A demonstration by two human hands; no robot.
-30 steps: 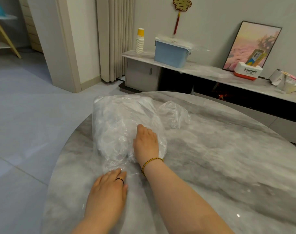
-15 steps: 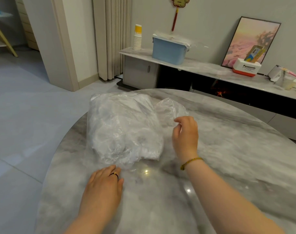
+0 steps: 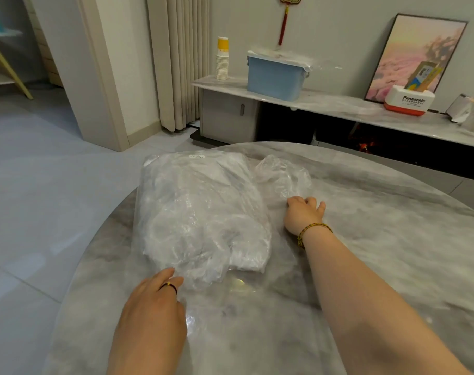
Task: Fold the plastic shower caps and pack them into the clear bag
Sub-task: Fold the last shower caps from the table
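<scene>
the clear bag (image 3: 203,201), stuffed with shower caps (image 3: 192,239), is lying at the marble table's (image 3: 379,266) 11 o'clock. the left hand (image 3: 151,304) is resting flat on the bag's mouth at its 6 o'clock, fingers straight. a loose shower cap (image 3: 281,177) is sitting at the bag's 2 o'clock, touching it. the right hand (image 3: 303,216) is curling its fingers at that cap's near edge; whether it is pinching the plastic i cannot tell.

One brand name can be read: "Panasonic".
It stands in dark letters on the white-and-orange box (image 3: 409,100) on the marble sideboard (image 3: 338,104). The finer line beneath it is too small to read, as is the small white label (image 3: 197,156) on the clear bag (image 3: 203,212).
</scene>
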